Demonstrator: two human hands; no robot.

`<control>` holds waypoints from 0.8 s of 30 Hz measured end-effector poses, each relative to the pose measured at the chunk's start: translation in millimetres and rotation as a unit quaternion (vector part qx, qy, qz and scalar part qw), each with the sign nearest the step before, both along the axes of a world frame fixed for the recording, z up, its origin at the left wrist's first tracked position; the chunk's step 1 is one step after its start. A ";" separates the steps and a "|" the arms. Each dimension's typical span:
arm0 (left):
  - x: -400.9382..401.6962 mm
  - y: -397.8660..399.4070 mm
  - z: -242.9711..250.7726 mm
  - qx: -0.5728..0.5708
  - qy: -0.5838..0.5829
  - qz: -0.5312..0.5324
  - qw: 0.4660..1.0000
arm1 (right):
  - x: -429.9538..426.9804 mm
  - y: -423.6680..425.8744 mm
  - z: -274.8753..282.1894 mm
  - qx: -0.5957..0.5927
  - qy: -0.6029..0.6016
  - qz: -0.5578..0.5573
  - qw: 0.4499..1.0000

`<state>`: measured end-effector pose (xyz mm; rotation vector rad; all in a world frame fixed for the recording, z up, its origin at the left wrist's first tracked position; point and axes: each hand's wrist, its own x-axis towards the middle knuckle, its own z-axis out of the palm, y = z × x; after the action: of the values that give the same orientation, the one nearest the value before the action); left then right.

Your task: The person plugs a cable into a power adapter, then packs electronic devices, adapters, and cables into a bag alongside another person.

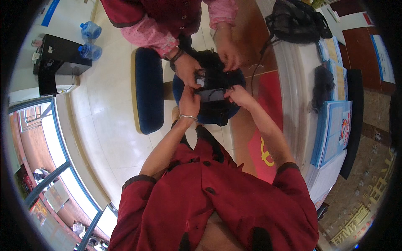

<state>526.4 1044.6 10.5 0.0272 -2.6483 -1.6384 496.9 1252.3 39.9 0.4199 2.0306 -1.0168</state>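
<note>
On the blue padded seat of a chair point(236, 110) lies a black bag point(213, 109) with straps. A dark grey, flat rectangular panel point(212, 95) shows at its middle; whether it is a device or a pocket of the bag I cannot tell. My left hand point(189, 103) grips the left edge of this panel, thumb on top. At the panel's right end, my right hand point(240, 95) pinches black material of the bag. Just beyond, another person's hand point(187, 69) touches a small pale-windowed piece point(201, 77). That person's other hand point(228, 54) hovers over the bag's far right side.
The chair's blue backrest point(149, 91) stands left of the seat. To the right runs a stone counter point(290, 94) with stacked brochures point(333, 131) and a black mesh bag point(296, 23). Water bottles point(90, 51) and a black cabinet point(62, 55) stand far left.
</note>
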 end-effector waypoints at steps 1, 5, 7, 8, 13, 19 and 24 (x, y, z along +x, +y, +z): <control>-4.1 3.0 3.3 0.002 0.001 -0.002 1.000 | 3.8 2.3 -9.0 0.002 0.001 -0.002 1.000; -11.7 1.3 -3.4 -0.020 -0.061 0.037 0.997 | 11.4 -5.7 -0.3 0.241 0.313 0.205 0.895; -9.6 -1.3 -25.4 -0.002 -0.051 0.041 0.998 | 9.0 -7.1 14.7 0.284 0.273 0.263 0.881; -7.8 -3.5 -39.1 0.069 -0.022 0.056 0.996 | 7.4 -6.4 15.5 0.281 0.298 0.301 0.861; -8.7 -9.6 -39.2 0.221 -0.042 0.072 0.972 | 0.4 6.6 17.2 0.307 0.287 0.338 0.842; -6.8 -3.5 -1.3 0.031 -0.026 0.041 0.998 | 2.4 -3.6 7.0 0.372 0.374 0.294 0.797; -9.3 7.8 26.9 -0.137 0.022 -0.054 0.989 | -20.9 -36.1 -9.4 0.322 0.438 0.233 0.806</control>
<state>517.0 1052.3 37.4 -0.1589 -2.8585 -1.2674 476.1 1216.2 30.5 -0.3097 3.0943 -0.1371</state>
